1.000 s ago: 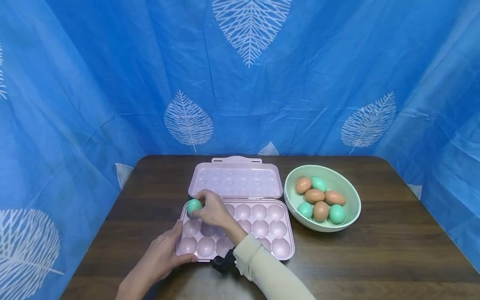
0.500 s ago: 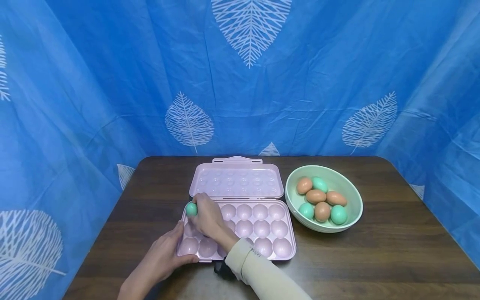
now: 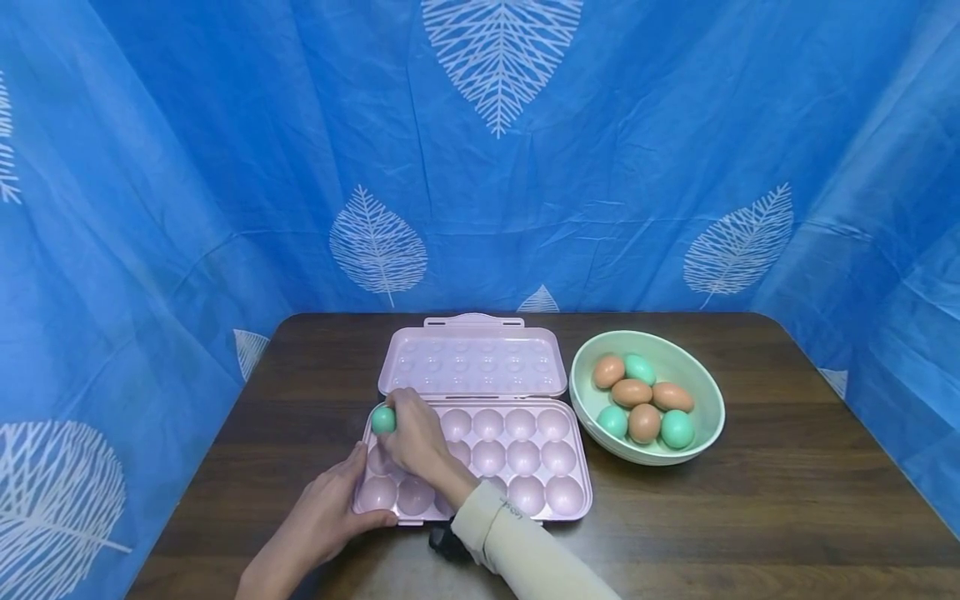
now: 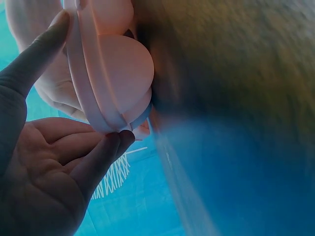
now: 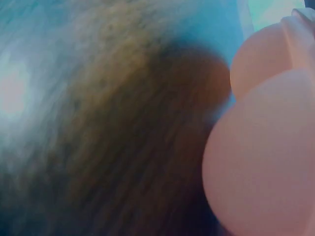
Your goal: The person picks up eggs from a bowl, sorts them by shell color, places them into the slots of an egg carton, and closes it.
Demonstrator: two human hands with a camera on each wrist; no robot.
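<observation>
Head view: right hand (image 3: 416,435) pinching green egg (image 3: 383,419) at pink carton (image 3: 506,442), far-left corner; left hand (image 3: 326,508) gripping near-left corner; advisable: light pressure, firm bracing.

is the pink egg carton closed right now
No, its lid is open behind the tray, which the left hand grips.

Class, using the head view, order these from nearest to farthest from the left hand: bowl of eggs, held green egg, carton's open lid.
1. Held green egg: ahead, slightly right.
2. Open lid: farther back, right.
3. Bowl: far right.
</observation>
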